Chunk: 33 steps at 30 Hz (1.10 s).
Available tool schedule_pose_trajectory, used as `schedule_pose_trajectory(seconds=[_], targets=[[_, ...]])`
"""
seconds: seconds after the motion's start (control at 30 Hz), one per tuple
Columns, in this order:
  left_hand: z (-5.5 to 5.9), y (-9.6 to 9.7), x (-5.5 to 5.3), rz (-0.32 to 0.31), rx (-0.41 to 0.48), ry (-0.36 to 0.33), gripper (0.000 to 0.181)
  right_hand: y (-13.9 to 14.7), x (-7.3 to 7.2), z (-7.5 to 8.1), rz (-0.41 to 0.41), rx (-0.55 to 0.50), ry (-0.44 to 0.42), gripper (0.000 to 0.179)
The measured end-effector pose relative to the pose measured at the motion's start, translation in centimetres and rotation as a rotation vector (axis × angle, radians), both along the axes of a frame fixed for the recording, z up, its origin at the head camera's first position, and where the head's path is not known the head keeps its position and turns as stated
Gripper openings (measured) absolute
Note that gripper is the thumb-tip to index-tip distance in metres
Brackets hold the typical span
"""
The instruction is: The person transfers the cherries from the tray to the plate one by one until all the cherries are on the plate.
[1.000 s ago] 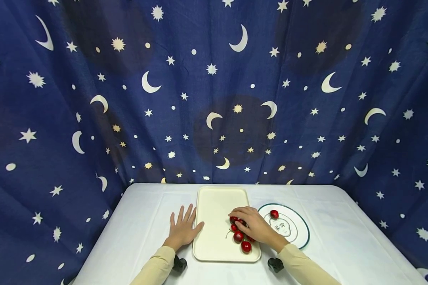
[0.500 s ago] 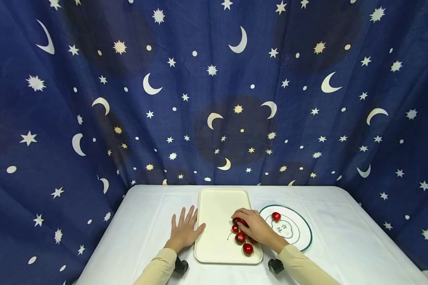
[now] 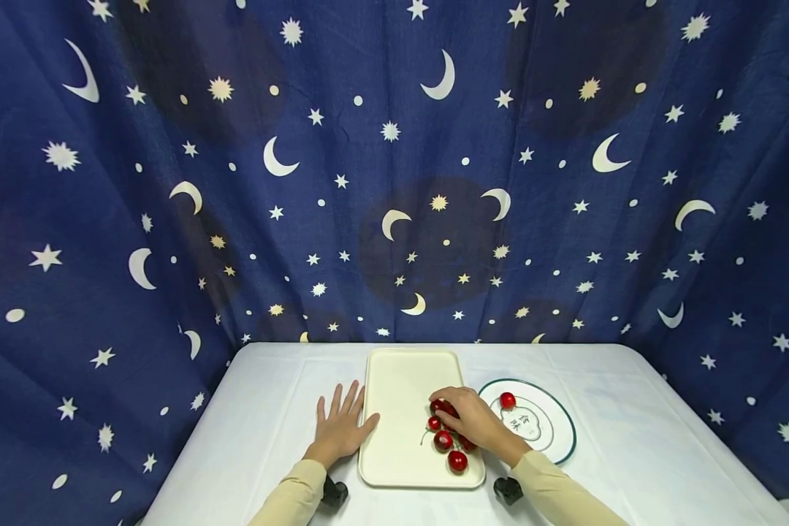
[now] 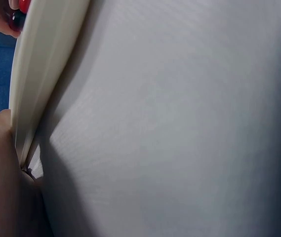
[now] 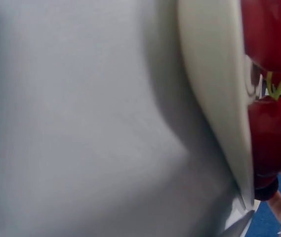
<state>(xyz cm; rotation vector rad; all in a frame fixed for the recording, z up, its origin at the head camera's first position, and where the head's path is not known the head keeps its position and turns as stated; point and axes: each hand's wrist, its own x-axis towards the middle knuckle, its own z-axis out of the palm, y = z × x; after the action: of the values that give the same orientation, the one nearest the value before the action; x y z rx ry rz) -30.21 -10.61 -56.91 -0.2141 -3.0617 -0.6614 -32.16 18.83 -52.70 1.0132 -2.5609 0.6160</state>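
In the head view a cream tray (image 3: 394, 453) lies lengthwise on the table with several dark red cherries (image 3: 457, 461) in its front right part. My right hand (image 3: 475, 418) reaches over the tray's right side, its fingers and thumb curled round a dark red cherry (image 3: 439, 406) and partly hiding others. Glossy cherries (image 5: 273, 136) with green stems fill the right edge of the right wrist view, fingertips beside them. My left hand (image 3: 340, 429) rests flat with spread fingers at the tray's left side, the thumb over the rim. The tray's side (image 4: 51, 54) shows in the left wrist view.
Right of the tray, partly behind my right forearm, is a white plate (image 3: 559, 431) with a green rim and printed characters; one cherry (image 3: 508, 400) lies on it. A white cloth covers the table (image 3: 638, 438). A dark blue star-and-moon curtain (image 3: 342, 219) hangs behind.
My right fingers have drawn in slightly over the cherries. The left hand keeps its place by the tray, and the head view has shifted a little.
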Motion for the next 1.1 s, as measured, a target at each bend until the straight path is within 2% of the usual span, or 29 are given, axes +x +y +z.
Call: schedule_pose_trajectory(seconds=[0.1,0.23,0.33,0.6,0.73,0.93,1.1], targets=[[0.4,0.0,0.3,-0.002,0.014,0.006,0.080,-0.1,0.1,0.1,-0.004,-0.015,-0.036,0.020],[0.6,0.1,0.7,-0.013,0.014,-0.005,0.082,0.1,0.3,-0.2,-0.015,-0.025,-0.021,0.022],[0.4,0.1,0.7,-0.007,0.007,-0.007,0.080,0.3,0.3,-0.3,-0.018,-0.034,0.034,0.024],[-0.8,-0.2,-0.6,0.012,-0.031,-0.004,0.079,0.5,-0.5,0.1,0.023,-0.122,0.212,0.026],[-1.0,-0.4,-1.0,0.015,-0.035,0.010,0.079,0.9,-0.8,0.4,-0.008,-0.130,0.248,0.027],[-0.9,-0.3,-0.8,0.015,-0.047,0.011,0.079,1.8,-0.6,0.3,-0.070,-0.122,0.253,0.027],[-0.7,-0.3,-0.7,0.008,-0.049,-0.010,0.079,2.8,-0.3,0.2,-0.169,-0.096,0.239,0.028]])
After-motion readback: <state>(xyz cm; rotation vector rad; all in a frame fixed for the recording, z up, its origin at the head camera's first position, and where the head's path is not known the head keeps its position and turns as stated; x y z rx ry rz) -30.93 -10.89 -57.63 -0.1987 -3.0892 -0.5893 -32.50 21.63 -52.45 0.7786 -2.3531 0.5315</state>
